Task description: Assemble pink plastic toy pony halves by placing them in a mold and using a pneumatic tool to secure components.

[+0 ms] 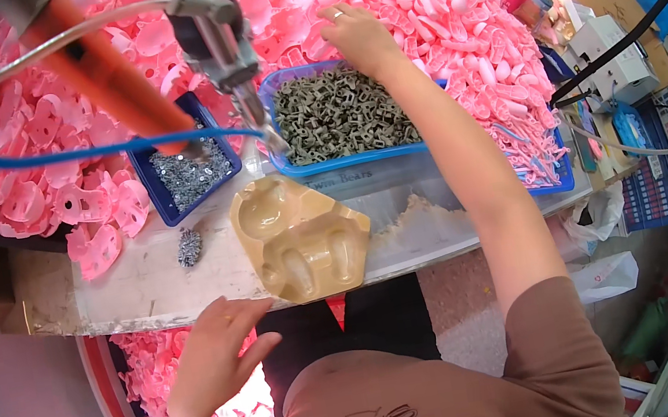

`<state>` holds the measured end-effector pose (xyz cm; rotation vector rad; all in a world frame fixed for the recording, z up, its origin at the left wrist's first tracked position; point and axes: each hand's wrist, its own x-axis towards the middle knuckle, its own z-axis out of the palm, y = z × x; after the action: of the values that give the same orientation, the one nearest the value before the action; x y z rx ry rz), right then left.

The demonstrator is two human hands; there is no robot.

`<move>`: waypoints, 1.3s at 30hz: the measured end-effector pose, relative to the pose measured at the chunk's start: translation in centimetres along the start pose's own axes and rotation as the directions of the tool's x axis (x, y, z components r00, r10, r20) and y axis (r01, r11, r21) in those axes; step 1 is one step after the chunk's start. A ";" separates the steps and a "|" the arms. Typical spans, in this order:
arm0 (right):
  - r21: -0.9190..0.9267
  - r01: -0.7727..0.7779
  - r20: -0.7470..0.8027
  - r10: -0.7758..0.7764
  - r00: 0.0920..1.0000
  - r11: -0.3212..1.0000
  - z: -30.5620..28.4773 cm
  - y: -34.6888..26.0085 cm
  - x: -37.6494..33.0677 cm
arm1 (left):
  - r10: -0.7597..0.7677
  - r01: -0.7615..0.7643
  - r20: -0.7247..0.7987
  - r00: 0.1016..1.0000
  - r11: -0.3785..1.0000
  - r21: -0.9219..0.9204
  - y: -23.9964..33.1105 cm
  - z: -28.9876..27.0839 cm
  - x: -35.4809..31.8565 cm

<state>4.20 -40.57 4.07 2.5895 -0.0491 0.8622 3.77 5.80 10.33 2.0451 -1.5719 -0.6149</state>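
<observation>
While both hands are away from the fixture, the scene reads as follows.

Step in hand: judged from the pictures, a picking-up of parts; the tan moulded plastic jig [301, 237] with hollow recesses lies bare at the edge of the worn white bench [142, 287].

Right hand: the right hand [357, 35] reaches far out to the heap of pink moulded plastic shells [444, 19], fingers curled down on them at the far rim of the blue plastic tray of grey-green clip pieces [335, 114]; whether it has closed on a shell I cannot tell.

Left hand: the left hand [213, 359] hangs below the bench edge, fingers spread and holding nothing, over a white-rimmed bin of more pink shells [145, 380].

Overhead tool: a hanging metal power screwdriver [220, 41] with a blue air hose [74, 153] points down just behind the jig, beside a small blue tray of silvery screws [187, 174].

Next move calls for: probably a shell brought back and seated squarely in the jig's recesses.
</observation>
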 end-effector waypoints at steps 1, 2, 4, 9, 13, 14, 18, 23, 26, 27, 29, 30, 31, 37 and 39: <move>0.131 -0.028 -0.019 0.031 0.999 0.991 -0.1 0.3 -0.3 | 0.056 -0.056 -0.007 0.998 0.998 -0.008 0.1 0.4 0.4; 0.260 -0.054 -0.030 0.064 0.998 0.964 -0.4 0.2 -0.4 | 0.055 -0.055 -0.006 0.998 0.998 -0.010 0.1 0.7 0.6; 0.373 -0.145 0.030 0.144 0.989 0.916 -0.9 0.3 -0.2 | 0.086 -0.080 0.088 0.992 0.994 -0.071 0.3 1.3 1.2; 0.473 -0.362 0.236 0.280 0.930 0.803 -2.5 1.8 1.1 | 0.177 -0.175 0.076 0.981 0.984 -0.025 0.9 2.6 2.7; 0.593 -0.174 0.127 0.122 0.984 0.786 -5.1 3.2 -0.5 | 0.162 -0.161 0.091 0.983 0.987 -0.014 1.1 2.4 3.3; 0.663 -0.136 0.100 0.094 0.991 0.736 -6.0 3.4 -1.2 | 0.171 -0.170 0.096 0.981 0.985 -0.018 1.1 2.6 3.5; 0.795 -0.227 0.230 0.066 0.971 0.562 -11.8 -1.1 -2.9 | 0.210 -0.209 -0.169 0.963 0.978 0.024 1.4 3.6 5.5; 0.938 -0.228 0.289 -0.224 0.931 0.263 -16.0 -7.8 -6.2 | 0.288 -0.299 -0.441 0.850 0.953 0.045 1.8 5.2 9.8; 0.930 -0.342 0.361 -0.167 0.917 0.130 -16.7 -9.7 -8.5 | 0.401 -0.396 -0.347 0.848 0.914 0.090 0.5 7.0 10.2; 0.920 -0.389 0.392 -0.130 0.911 0.052 -16.9 -9.6 -9.2 | 0.380 -0.390 -0.374 0.846 0.919 0.054 0.8 7.2 10.2; 0.842 -0.537 0.537 0.000 0.843 0.048 -18.1 -8.0 -10.2 | 0.378 -0.385 -0.382 0.843 0.921 0.062 0.7 7.5 9.7; 0.750 -0.661 0.655 0.113 0.747 0.024 -18.7 -6.8 -10.7 | 0.366 -0.367 -0.400 0.840 0.927 0.077 0.5 7.5 9.2; 0.672 -0.719 0.673 0.259 0.693 0.180 -18.3 -5.2 -11.8 | 0.359 -0.360 -0.401 0.843 0.930 0.077 0.3 7.6 8.6; -0.056 -0.613 0.230 0.608 0.760 0.788 -15.9 4.4 -21.4 | 0.224 -0.246 -0.456 0.861 0.969 0.011 0.1 8.7 6.5; -0.104 -0.511 0.213 0.521 0.827 0.853 -15.1 5.1 -22.1 | 0.324 -0.304 -0.426 0.845 0.945 0.117 -0.1 9.3 6.6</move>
<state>-23.05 -41.47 4.01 2.6580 -0.8664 0.7006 -0.31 -1.53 2.56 1.7357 -1.5940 0.0136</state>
